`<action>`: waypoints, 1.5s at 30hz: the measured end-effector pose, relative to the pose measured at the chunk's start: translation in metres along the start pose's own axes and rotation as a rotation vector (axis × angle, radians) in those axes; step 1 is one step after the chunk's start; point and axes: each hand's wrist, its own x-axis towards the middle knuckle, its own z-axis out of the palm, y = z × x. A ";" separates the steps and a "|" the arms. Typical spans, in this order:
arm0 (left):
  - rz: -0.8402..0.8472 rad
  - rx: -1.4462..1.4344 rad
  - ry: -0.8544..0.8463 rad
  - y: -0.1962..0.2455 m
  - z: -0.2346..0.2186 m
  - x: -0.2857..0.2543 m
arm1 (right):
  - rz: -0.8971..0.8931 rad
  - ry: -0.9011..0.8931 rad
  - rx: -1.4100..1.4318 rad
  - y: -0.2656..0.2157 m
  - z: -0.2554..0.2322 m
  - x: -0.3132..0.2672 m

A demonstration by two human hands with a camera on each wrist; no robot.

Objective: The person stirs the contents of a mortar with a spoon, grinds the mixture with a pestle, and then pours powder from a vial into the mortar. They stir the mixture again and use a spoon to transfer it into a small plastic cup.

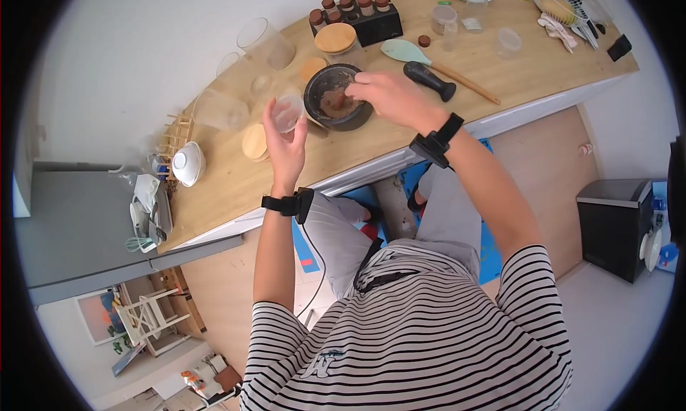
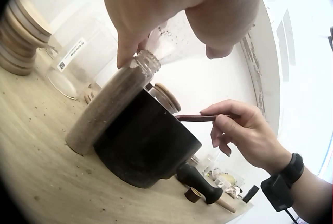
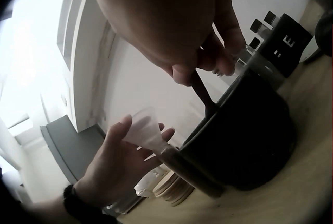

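Note:
My left hand (image 1: 287, 154) grips a translucent plastic funnel (image 3: 143, 128) by its sides. Below it stands a narrow glass bottle (image 2: 109, 109), filled with brownish powder almost to its neck, the funnel's tip at its mouth. Right beside the bottle is a black mortar (image 2: 145, 146) with brown powder (image 1: 332, 100) inside. My right hand (image 1: 393, 100) pinches the handle of a small dark-brown spoon (image 2: 197, 118) and hovers at the mortar's far rim. The spoon's tip reaches into the mortar; in the wrist views the wall hides it.
A black pestle (image 1: 429, 81) and a green spatula (image 1: 407, 51) lie right of the mortar. Behind stand a wood-lidded jar (image 1: 336, 38) and a black rack (image 1: 379, 27) of spice bottles. Clear glass jars (image 1: 266, 43), a wooden lid (image 1: 255, 142) and white bowls (image 1: 188, 164) are on the left.

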 end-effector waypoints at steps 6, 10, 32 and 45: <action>0.010 -0.018 0.009 -0.003 0.000 0.000 | 0.114 -0.078 -0.233 -0.003 -0.028 0.020; 0.002 0.006 0.004 0.001 0.001 0.000 | 0.276 -0.186 -0.291 -0.015 -0.015 0.031; -0.005 -0.030 0.037 -0.008 0.001 0.000 | 0.926 0.208 0.769 0.019 0.020 0.000; 0.087 -0.058 0.066 -0.018 0.004 0.001 | 0.293 0.040 0.309 -0.056 -0.021 0.050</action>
